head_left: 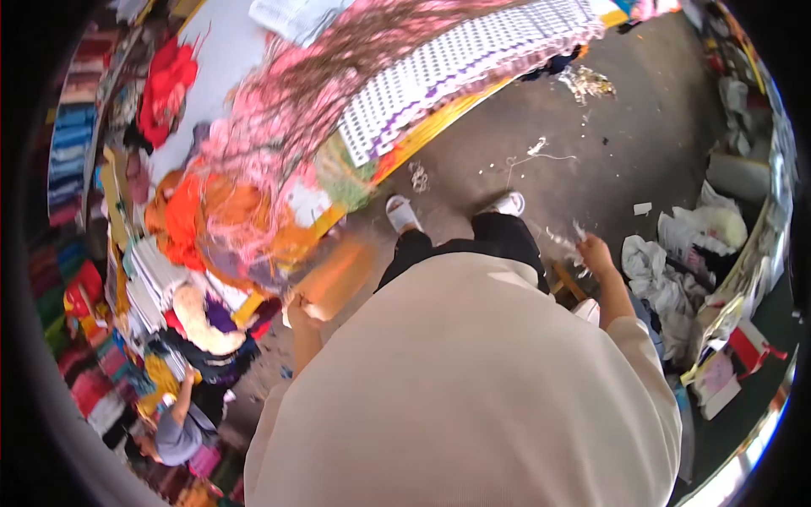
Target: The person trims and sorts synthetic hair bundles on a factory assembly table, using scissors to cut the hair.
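My right hand (594,252) has its fingers pinched on white scraps (564,242) above the floor (608,152). My left hand (304,311) is curled near the pink cloth (279,127); I cannot tell its grip.

A grey concrete floor (625,127) fills the upper right of the frame. White thread scraps (536,150) lie at upper centre. Crumpled white cloths (676,253) are piled at the right edge.

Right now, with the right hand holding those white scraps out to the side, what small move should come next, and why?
Probably let the right hand drop its white scraps onto the pile of white rags just beside it: the hand is closed on them and held out toward that pile. The left hand is closed near the body; what it holds is unclear.
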Demonstrator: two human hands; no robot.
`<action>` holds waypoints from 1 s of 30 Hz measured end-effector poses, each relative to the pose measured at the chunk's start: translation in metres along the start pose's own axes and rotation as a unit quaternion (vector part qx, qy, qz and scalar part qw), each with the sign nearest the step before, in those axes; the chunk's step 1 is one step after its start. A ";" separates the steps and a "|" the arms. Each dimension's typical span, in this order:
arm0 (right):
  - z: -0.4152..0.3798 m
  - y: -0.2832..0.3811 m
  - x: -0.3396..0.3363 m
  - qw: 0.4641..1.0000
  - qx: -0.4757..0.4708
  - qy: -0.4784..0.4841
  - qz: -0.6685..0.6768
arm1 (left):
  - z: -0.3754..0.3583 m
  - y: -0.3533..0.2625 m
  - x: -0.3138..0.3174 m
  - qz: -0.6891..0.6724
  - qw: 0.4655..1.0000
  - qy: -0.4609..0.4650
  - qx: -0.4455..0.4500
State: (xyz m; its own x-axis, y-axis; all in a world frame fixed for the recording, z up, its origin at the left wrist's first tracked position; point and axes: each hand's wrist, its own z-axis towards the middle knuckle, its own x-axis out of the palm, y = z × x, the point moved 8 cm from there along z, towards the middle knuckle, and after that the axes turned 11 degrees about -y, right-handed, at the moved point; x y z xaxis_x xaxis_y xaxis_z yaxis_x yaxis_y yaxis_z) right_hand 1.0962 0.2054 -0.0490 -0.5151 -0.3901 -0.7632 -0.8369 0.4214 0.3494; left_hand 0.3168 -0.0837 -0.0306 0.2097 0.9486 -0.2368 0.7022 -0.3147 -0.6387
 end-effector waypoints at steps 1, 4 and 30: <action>-0.001 -0.023 0.001 1.000 -0.014 -0.016 -0.009 | -0.013 -0.001 0.017 0.016 1.000 0.012 -0.002; -0.011 -0.076 -0.015 1.000 0.012 -0.025 0.014 | -0.014 0.017 0.038 0.035 0.999 0.029 -0.024; -0.049 -0.253 -0.116 0.927 0.334 -0.121 0.123 | -0.157 0.136 0.463 0.656 0.675 0.289 0.177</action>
State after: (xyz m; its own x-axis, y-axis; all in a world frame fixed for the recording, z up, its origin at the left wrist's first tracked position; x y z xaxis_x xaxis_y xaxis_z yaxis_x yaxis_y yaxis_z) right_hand 1.3583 0.1037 -0.0222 -0.5505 -0.0544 -0.8330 -0.3577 0.9170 0.1765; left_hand 0.6159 0.3174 -0.1120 0.7949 -0.3311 -0.5085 -0.5302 -0.7864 -0.3169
